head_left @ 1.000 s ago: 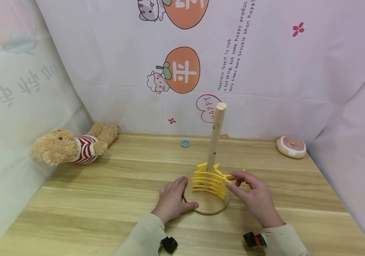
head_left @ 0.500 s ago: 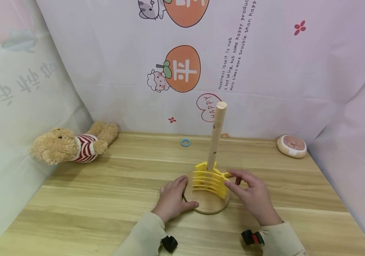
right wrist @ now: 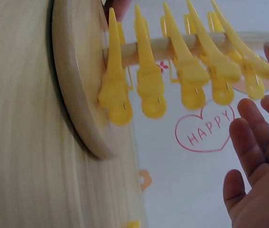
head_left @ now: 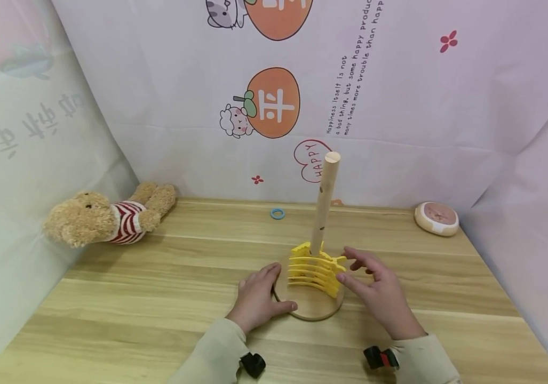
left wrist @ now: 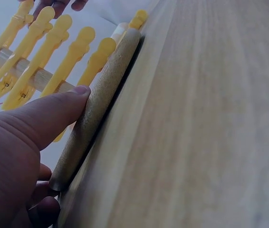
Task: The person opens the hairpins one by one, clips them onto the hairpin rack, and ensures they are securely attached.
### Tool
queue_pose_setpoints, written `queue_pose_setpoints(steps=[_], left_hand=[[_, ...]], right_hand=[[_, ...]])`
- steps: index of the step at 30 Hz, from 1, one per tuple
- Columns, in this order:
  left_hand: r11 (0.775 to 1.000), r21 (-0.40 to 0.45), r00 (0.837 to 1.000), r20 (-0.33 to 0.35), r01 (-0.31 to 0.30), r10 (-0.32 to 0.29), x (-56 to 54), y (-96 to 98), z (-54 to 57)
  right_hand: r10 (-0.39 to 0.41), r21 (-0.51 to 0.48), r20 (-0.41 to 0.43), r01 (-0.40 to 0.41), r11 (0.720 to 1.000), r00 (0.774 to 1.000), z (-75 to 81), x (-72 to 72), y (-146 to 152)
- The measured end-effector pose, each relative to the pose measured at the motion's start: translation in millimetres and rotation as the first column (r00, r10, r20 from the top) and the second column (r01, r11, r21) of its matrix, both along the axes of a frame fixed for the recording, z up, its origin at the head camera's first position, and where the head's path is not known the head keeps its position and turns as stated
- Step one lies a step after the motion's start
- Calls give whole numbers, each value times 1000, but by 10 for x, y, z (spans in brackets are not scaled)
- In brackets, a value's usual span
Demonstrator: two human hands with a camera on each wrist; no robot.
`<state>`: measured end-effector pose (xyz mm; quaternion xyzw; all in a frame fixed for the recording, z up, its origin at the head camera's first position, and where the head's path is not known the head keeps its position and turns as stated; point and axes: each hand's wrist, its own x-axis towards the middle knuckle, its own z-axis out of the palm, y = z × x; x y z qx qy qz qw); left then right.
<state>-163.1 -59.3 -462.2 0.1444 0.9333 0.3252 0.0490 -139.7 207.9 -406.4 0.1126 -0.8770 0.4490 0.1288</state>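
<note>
A round wooden base carries an upright wooden rod near the middle. Several yellow plastic clips are stacked along the rod's lower part, clamped round it; springs show in the left wrist view. My left hand grips the left edge of the base, its thumb on the rim. My right hand is beside the handle end of the top clip, thumb and fingers spread. In the right wrist view the fingertips stand apart from the clip handles, with nothing between them.
Behind the base lies a blue ring. A teddy bear in a striped top lies at the left, and a pink-topped round object sits back right. Another yellow piece lies on the table. A printed cloth backs everything.
My right thumb and index finger were pinching the handle of the top clip; now they have spread and let go. That clip stays on the rod. My left hand stays put.
</note>
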Motion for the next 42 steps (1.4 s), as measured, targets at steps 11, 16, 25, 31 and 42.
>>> queue_pose_setpoints(steps=[11, 16, 25, 31, 42], left_hand=[[1000, -10, 1000, -4, -1, 0, -21, -9, -27], [1000, -11, 1000, -2, 0, 0, -21, -8, -33], [1000, -5, 1000, -5, 0, 0, -16, -2, -32], [1000, -1, 1000, -4, 1, -1, -17, -5, -36], [1000, 3, 1000, -4, 1, -1, -15, -9, -28]], right_hand=[[-46, -19, 103, 48, 999, 994, -6, -18, 304], [-57, -24, 189, 63, 998, 980, -80, -73, 460], [-66, -9, 318, 73, 997, 946, -229, -156, 618], [-108, 12, 317, 109, 994, 942, -280, -170, 697], [-264, 41, 197, 261, 965, 944, -425, -174, 960]])
